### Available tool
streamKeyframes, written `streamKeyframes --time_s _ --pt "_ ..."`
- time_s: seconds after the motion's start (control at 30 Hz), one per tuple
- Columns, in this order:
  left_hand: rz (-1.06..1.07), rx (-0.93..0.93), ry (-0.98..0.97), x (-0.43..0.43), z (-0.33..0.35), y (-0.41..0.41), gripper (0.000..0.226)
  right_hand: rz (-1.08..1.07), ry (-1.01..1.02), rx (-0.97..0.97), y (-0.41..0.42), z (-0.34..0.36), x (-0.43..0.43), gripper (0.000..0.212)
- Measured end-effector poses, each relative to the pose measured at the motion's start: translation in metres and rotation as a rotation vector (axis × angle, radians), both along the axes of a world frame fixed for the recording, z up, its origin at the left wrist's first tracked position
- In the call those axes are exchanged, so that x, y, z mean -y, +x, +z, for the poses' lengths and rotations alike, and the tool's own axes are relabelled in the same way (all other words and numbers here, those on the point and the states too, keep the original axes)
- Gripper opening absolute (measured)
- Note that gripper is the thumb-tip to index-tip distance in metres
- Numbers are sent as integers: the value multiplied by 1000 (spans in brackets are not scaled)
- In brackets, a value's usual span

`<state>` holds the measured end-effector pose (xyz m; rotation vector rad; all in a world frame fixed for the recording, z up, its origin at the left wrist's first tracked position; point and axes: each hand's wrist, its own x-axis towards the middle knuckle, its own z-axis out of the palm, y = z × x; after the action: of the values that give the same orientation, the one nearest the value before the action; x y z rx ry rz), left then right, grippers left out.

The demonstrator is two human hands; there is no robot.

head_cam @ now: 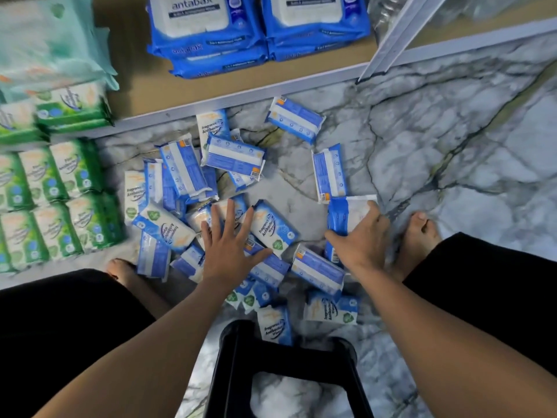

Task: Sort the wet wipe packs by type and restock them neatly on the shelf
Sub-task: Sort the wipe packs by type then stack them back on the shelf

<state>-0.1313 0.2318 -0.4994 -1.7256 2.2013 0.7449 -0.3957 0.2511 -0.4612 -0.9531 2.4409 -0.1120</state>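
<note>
Gathering the blue type: the right hand [361,241] grips a small blue-and-white plastic wipe pack [346,214]. The left hand [229,247], fingers spread wide, reaches over the scattered pile of blue packs [184,173]. The next move likely calls for closing on a matching pack.

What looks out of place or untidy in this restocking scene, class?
The small blue packs lie scattered on the marble floor, overlapping and tilted, some face down, unlike the green packs in neat rows. The right hand grips one.

— Where have you got yourself?
— A shop or stockroom, it seems: your metal-edged shelf [144,86] carries stacked identical blue packs [205,34] and green packs [72,107], and small packs [184,173] lie strewn over the marble-pattern floor [452,146].
</note>
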Motion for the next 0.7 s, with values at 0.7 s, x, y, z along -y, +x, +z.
streamKeyframes --time_s 0.7 --pt "-23 0 104 11 11 7 93 389 -287 123 -45 34 46 61"
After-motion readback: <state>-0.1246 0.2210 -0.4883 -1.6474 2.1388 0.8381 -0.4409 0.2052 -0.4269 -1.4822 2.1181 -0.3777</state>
